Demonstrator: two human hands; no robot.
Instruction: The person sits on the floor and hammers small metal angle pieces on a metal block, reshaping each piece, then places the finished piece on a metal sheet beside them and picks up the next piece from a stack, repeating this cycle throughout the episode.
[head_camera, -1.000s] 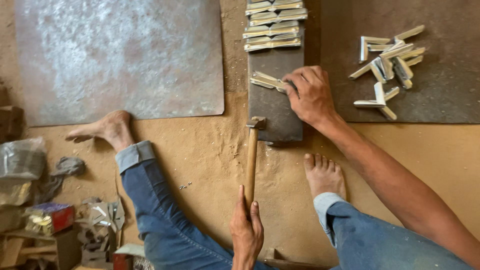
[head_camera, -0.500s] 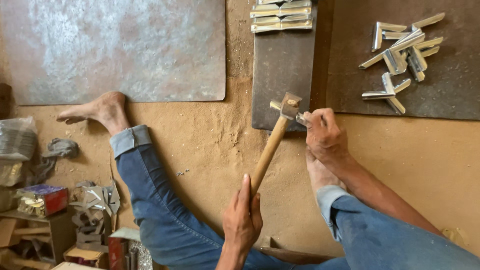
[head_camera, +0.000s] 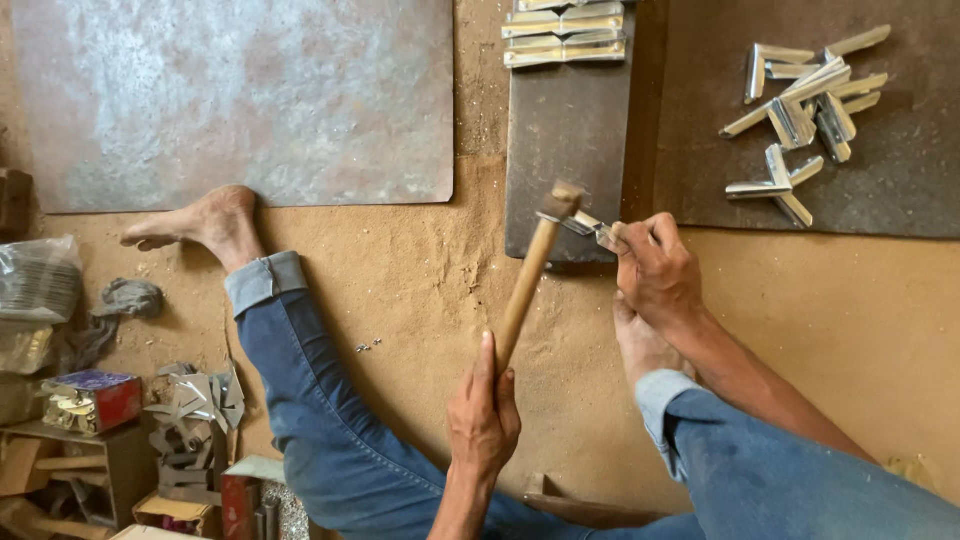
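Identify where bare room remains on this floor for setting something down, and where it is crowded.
Free: the large grey metal sheet, and the sandy floor between its lower edge and the denim-clad leg. Crowded: the dark mat with loose folded metal strips, and the cluttered boxes lower left.

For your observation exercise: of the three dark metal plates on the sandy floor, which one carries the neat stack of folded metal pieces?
The narrow middle plate; its stack sits at the far end.

Red-blue box (head_camera: 92, 398), plastic bag (head_camera: 38, 280) left

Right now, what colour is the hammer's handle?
Light tan bare wood; the wooden-handled hammer is gripped low by the left hand. Head view, the only one.
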